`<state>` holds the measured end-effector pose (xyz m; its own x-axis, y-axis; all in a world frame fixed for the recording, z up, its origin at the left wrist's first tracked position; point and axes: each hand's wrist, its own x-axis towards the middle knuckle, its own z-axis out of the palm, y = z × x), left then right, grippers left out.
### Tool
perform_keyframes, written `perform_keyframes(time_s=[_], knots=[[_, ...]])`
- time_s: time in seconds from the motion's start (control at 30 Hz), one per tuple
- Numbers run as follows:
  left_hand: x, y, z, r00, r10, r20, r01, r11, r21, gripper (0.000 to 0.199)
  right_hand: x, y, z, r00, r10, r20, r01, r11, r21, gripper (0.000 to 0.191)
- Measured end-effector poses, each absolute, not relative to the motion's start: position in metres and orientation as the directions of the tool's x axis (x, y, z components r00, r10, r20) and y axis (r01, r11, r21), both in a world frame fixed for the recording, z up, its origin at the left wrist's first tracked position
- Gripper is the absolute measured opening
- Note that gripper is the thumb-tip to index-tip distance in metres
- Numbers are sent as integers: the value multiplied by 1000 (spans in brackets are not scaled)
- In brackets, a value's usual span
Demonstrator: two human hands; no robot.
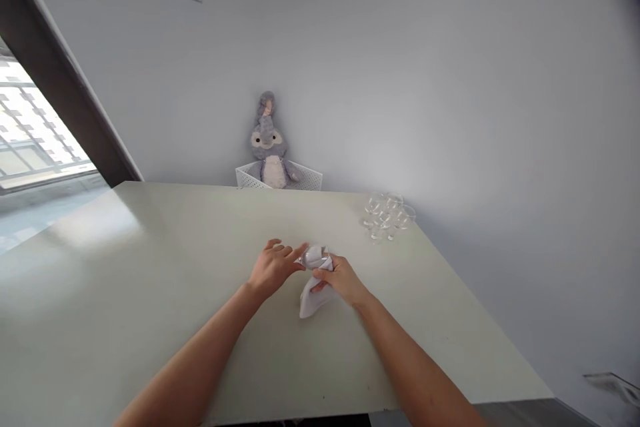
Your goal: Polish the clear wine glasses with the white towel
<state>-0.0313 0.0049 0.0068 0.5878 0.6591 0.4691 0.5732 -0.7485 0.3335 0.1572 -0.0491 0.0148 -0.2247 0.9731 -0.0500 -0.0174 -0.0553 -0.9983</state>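
Observation:
Over the middle of the pale table, a small clear glass [307, 258] lies on its side between my two hands. My left hand [274, 268] pinches its left end between thumb and index finger, the other fingers loosely curled. A white cloth [313, 300] hangs from my right hand [345, 278], whose fingers are closed on it. Part of the cloth is inside the glass, at its right-hand opening. The tips of some right fingers are hidden by the cloth.
Several clear glasses [385, 217] stand grouped near the right back edge of the table [150, 267]. Behind the far edge, a grey plush toy [274, 170] sits in a white perforated basket [311, 179] against the wall. A window is at the left.

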Motion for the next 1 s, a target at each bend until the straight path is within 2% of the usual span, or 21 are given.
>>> perform_keyframes(time_s=[0.07, 0.17, 0.23, 0.33, 0.57, 0.67, 0.73, 0.8, 0.9, 1.0], knots=[[-34, 7, 5, 594, 674, 438, 577, -737, 352, 47, 166, -49, 18, -256, 963, 86, 267, 156, -951, 19], [-34, 7, 5, 597, 714, 365, 595, -700, 396, 51, 180, -44, 18, -310, 917, 249, 649, 396, -650, 9], [-33, 6, 7, 572, 759, 313, 630, -650, 426, 52, 187, -40, 16, -337, 893, 298, 766, 444, -465, 14], [-32, 4, 8, 507, 821, 263, 676, -568, 469, 52, 194, -35, 13, -331, 865, 376, 817, 462, -344, 27], [-40, 8, 13, 314, 932, 182, 780, -362, 509, 53, 201, -35, 8, -86, 777, 624, 850, 384, -360, 35], [-41, 8, 14, 275, 942, 193, 804, -335, 490, 49, 184, -43, 10, -255, 755, 604, 822, 498, -276, 37], [-37, 6, 13, 324, 918, 227, 817, -393, 422, 38, 168, -50, 14, -425, 734, 530, 778, 595, -202, 47], [-32, 2, 9, 424, 871, 249, 806, -488, 335, 26, 154, -56, 18, -510, 710, 486, 737, 652, -179, 52], [-24, -5, 3, 569, 762, 311, 722, -643, 254, 22, 148, -58, 22, -432, 754, 496, 736, 612, -289, 41], [-20, -9, -1, 643, 644, 415, 631, -752, 190, 38, 159, -51, 21, -181, 863, 471, 658, 463, -594, 33]])
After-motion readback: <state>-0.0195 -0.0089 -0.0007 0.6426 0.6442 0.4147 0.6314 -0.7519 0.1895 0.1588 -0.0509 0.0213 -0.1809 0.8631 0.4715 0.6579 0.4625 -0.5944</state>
